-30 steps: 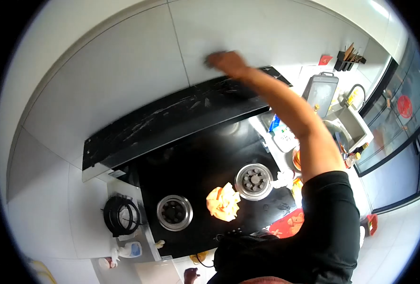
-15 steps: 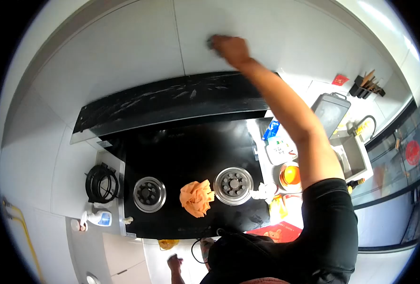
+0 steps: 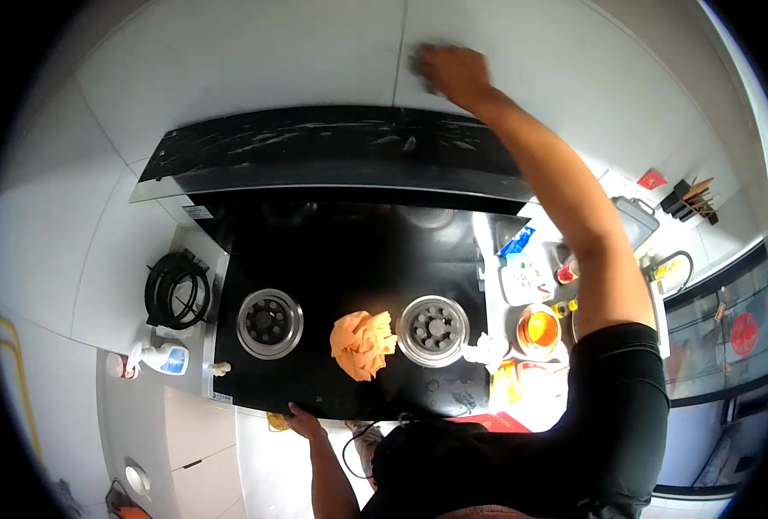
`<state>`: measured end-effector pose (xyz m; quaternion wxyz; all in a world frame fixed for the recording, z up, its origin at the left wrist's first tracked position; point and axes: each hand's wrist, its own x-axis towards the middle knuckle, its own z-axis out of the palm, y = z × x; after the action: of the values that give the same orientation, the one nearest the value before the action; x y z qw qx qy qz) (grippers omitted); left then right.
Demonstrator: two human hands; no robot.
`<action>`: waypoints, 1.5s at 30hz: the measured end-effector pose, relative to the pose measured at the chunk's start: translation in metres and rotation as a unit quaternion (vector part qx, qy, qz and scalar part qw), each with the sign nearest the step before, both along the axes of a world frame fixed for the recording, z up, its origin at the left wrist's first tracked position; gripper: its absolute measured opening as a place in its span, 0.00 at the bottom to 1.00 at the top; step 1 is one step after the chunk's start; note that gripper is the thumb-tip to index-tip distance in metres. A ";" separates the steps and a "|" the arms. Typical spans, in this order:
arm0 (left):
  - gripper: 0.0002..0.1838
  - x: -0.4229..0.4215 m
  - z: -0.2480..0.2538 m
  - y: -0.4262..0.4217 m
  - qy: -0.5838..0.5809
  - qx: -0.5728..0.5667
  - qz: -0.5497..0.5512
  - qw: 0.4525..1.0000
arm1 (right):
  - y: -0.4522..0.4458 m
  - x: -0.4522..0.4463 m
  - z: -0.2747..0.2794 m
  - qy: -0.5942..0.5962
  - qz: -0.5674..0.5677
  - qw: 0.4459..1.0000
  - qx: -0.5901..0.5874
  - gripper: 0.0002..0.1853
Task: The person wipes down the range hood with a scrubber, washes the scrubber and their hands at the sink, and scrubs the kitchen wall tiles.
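High on the pale wall panel [image 3: 315, 60], my right hand [image 3: 457, 73] is closed around a small dark grey scrubber [image 3: 419, 62], blurred and mostly covered by the fingers. Below that arm runs the black range hood panel [image 3: 332, 147], streaked with whitish marks. My left hand [image 3: 304, 421] is at the front edge of the black cooktop [image 3: 349, 259], thumb raised and fingers apart; its contact with the edge is partly hidden. A crumpled orange cloth [image 3: 362, 344] lies between the left burner [image 3: 269, 323] and the right burner [image 3: 433, 330].
Left of the cooktop are black pan supports [image 3: 177, 290] and a spray bottle [image 3: 166, 358]. On the right counter stand an orange bowl [image 3: 540, 331], a white container [image 3: 522, 281] and crumpled white tissue [image 3: 486, 350]. A knife rack [image 3: 689, 201] hangs beyond.
My right hand has shifted slightly right and up in view, still holding the scrubber. My left hand has risen to the cooktop's front edge. The camera view has turned a little.
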<state>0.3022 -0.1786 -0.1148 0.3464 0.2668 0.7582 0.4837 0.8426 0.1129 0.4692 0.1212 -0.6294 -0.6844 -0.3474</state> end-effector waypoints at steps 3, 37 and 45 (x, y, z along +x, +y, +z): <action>0.34 0.016 0.045 0.001 0.130 -0.074 -0.001 0.989 | -0.046 0.062 -0.001 0.072 -0.060 0.994 -0.064 0.09; 0.41 0.010 0.105 0.004 0.506 -0.149 -0.303 0.794 | -0.045 0.119 0.001 0.137 -0.049 0.982 0.118 0.08; 0.41 0.012 0.112 0.006 0.491 -0.129 -0.315 0.802 | -0.019 0.084 -0.022 0.143 -0.051 0.981 0.120 0.11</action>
<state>0.3143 -0.1725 -0.0028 0.0920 0.6454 0.7566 0.0502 0.9268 0.0938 0.4475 0.2743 -0.6879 -0.5801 -0.3391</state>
